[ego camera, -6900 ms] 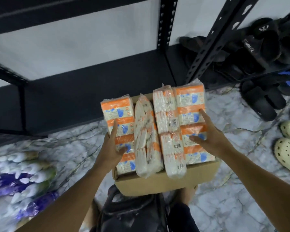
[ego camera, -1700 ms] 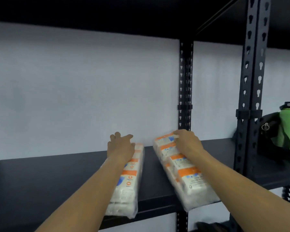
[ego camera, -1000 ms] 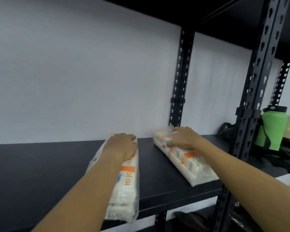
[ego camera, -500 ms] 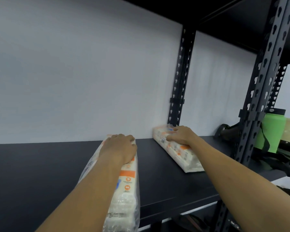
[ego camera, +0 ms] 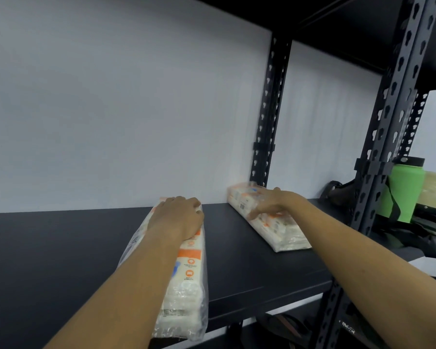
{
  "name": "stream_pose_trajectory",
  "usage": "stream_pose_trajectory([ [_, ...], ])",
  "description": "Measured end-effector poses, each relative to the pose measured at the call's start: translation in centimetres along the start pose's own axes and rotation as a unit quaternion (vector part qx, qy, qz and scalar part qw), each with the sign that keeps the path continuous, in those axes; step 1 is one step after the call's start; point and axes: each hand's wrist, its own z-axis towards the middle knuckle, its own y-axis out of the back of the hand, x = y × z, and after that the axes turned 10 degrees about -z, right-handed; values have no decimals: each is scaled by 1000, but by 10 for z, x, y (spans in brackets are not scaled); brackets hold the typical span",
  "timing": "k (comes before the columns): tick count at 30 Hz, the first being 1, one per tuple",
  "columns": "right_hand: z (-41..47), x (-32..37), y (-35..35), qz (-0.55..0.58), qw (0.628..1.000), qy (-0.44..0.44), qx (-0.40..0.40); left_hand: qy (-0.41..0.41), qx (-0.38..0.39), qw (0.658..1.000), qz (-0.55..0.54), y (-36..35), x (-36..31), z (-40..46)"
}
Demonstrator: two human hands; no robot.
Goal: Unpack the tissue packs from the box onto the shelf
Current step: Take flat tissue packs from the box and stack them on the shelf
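Two long clear-wrapped tissue packs with orange and white labels lie flat on the dark shelf board [ego camera: 61, 248]. The left tissue pack [ego camera: 186, 280] runs from the back wall to the front edge and sticks out a little over it. My left hand [ego camera: 176, 217] lies on its far end, fingers curled over the top. The right tissue pack [ego camera: 282, 230] lies at an angle near the rear upright, fully on the board. My right hand [ego camera: 272, 202] rests on it, fingers pressed against its side. The box is out of view.
A black perforated rear upright [ego camera: 269, 109] stands just behind the right pack, and a front post [ego camera: 383, 147] rises at the right. Beyond it, on the neighbouring shelf, stand a green bottle [ego camera: 403, 192] and a dark bag [ego camera: 337, 192]. A white wall backs the shelf.
Both packs have slid further back on the shelf under my hands. The right pack, which overhung the front edge, now lies wholly on the board near the wall.
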Motion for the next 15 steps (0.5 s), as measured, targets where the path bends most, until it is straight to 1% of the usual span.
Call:
stream_pose_trajectory([
  [4,-10,-4,0,-29,999,-13,-5,6,1,1000,-1,0,-1,-1],
  [10,-9,0,-1,-33,999,-5,-12,5,-1,1000,4,1,-2,-1],
  [15,-15,-4,-4,-14,1000,1,-25,4,-6,1000,2,1,-1,0],
])
